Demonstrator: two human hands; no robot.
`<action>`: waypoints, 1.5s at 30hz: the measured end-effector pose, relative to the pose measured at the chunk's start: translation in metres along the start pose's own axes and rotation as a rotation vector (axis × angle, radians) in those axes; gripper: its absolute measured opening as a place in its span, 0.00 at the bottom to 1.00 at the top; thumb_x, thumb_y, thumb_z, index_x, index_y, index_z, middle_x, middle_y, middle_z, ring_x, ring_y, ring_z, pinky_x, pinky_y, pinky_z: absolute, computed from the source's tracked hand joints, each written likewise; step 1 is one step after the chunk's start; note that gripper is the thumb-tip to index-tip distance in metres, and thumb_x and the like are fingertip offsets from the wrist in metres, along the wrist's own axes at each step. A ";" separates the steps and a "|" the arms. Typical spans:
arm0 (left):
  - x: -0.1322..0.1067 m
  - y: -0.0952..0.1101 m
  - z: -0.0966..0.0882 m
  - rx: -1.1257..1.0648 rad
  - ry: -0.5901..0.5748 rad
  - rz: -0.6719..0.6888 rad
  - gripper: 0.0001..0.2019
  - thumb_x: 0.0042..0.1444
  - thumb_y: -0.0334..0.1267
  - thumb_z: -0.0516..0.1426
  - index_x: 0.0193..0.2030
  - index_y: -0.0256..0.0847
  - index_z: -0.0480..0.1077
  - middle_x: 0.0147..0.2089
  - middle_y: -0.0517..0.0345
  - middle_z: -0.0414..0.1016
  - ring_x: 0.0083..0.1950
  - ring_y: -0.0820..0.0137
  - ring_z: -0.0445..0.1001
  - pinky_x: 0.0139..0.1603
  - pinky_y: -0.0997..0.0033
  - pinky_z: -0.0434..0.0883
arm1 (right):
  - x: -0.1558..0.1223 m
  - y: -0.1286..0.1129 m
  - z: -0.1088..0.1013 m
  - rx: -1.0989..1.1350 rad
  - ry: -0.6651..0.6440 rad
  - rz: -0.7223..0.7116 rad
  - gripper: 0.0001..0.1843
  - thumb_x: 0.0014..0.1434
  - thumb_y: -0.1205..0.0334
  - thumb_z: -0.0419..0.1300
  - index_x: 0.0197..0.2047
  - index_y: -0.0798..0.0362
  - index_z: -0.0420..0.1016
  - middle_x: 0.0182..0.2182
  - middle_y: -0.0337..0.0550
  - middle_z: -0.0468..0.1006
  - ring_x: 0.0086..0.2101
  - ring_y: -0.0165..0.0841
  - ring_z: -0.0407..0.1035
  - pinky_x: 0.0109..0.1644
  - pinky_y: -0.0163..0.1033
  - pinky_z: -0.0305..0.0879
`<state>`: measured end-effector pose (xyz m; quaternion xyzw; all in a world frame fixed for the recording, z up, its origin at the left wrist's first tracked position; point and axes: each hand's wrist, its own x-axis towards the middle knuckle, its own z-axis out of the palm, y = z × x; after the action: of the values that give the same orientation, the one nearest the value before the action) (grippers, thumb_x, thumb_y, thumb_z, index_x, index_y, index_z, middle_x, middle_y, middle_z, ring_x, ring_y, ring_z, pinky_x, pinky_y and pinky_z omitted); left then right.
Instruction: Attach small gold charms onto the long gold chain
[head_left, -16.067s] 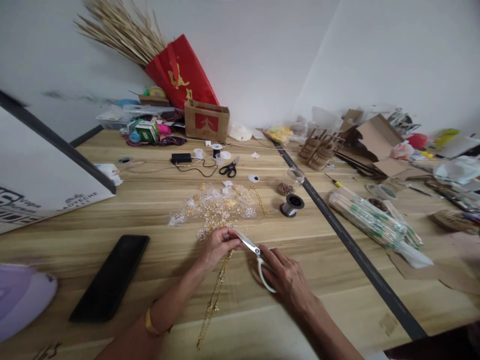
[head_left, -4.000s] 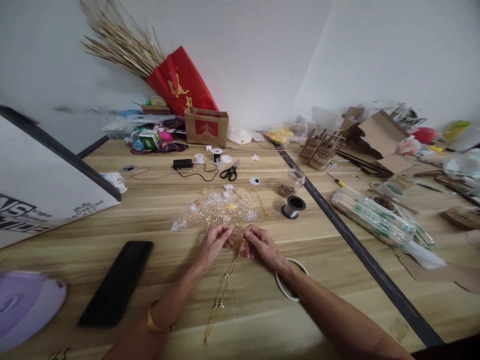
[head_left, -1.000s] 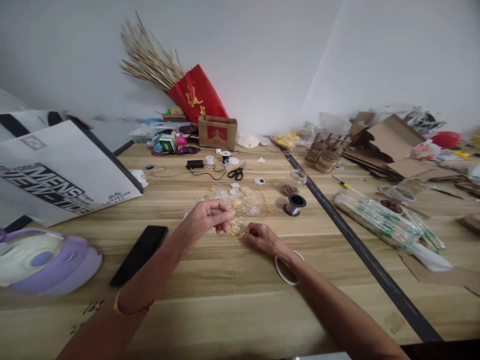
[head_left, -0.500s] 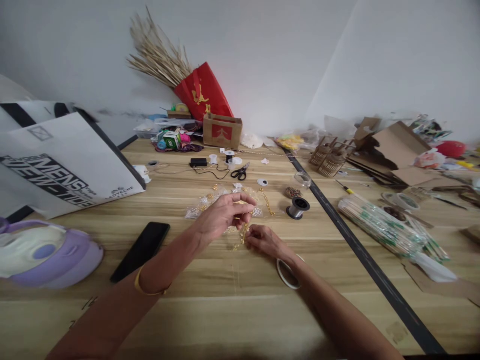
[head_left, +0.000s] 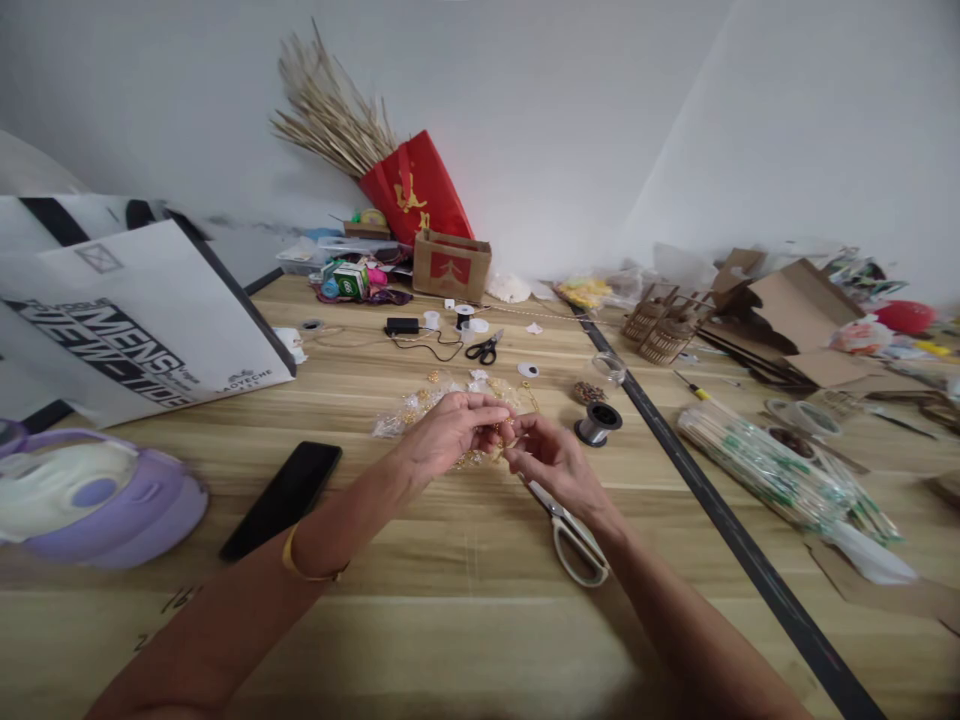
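Observation:
My left hand (head_left: 456,432) is closed, its fingertips meeting those of my right hand (head_left: 553,462) above the middle of the table. A gold chain (head_left: 496,453) shows in small bits between both sets of pinched fingers, most of it covered. Beneath and behind the hands lie clear plastic bags (head_left: 396,418) with gold and clear small parts. Another gold chain (head_left: 532,398) lies just beyond my right fingers. White-handled scissors (head_left: 581,553) rest on the table under my right wrist, blades partly hidden.
A wire spool (head_left: 598,424) and a jar of beads (head_left: 589,390) stand to the right. Black scissors (head_left: 484,347) lie further back. At left are a phone (head_left: 283,500), a purple-and-white object (head_left: 112,500) and a large white bag (head_left: 142,320). Bundled sticks (head_left: 757,462) lie right.
My right hand has moved up and forward to meet my left fingertips. The gold chain that dangled between the hands is now mostly covered, and more of the white-handled scissors shows.

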<state>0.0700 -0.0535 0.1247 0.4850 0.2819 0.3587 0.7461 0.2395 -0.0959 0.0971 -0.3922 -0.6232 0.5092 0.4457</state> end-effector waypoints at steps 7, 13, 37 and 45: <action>0.002 0.004 0.001 -0.006 0.014 0.017 0.09 0.46 0.33 0.62 0.35 0.30 0.75 0.29 0.52 0.77 0.26 0.76 0.70 0.30 0.76 0.64 | 0.016 -0.007 -0.006 -0.011 -0.109 -0.025 0.14 0.51 0.56 0.64 0.36 0.55 0.66 0.28 0.37 0.66 0.26 0.25 0.62 0.27 0.30 0.59; -0.004 0.007 -0.005 -0.015 0.005 0.009 0.13 0.46 0.32 0.61 0.40 0.30 0.75 0.35 0.47 0.79 0.26 0.77 0.70 0.29 0.76 0.64 | 0.028 -0.017 -0.018 -0.255 -0.188 -0.021 0.09 0.55 0.59 0.60 0.34 0.55 0.66 0.24 0.34 0.64 0.23 0.24 0.58 0.24 0.29 0.55; 0.003 -0.026 -0.001 0.311 0.173 0.142 0.14 0.48 0.42 0.60 0.37 0.32 0.71 0.30 0.50 0.78 0.19 0.78 0.68 0.19 0.78 0.62 | 0.018 -0.039 -0.022 -0.527 0.061 -0.189 0.12 0.62 0.57 0.50 0.31 0.54 0.65 0.20 0.34 0.64 0.20 0.24 0.56 0.24 0.30 0.51; 0.002 -0.028 0.003 0.432 0.136 0.198 0.10 0.49 0.40 0.60 0.34 0.35 0.73 0.24 0.58 0.72 0.23 0.76 0.66 0.22 0.78 0.63 | 0.022 -0.039 -0.024 0.038 -0.046 -0.030 0.12 0.57 0.56 0.56 0.40 0.56 0.68 0.20 0.36 0.69 0.16 0.21 0.53 0.19 0.29 0.47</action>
<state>0.0810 -0.0610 0.0998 0.6332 0.3529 0.3932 0.5656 0.2541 -0.0752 0.1408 -0.3626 -0.6294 0.5230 0.4459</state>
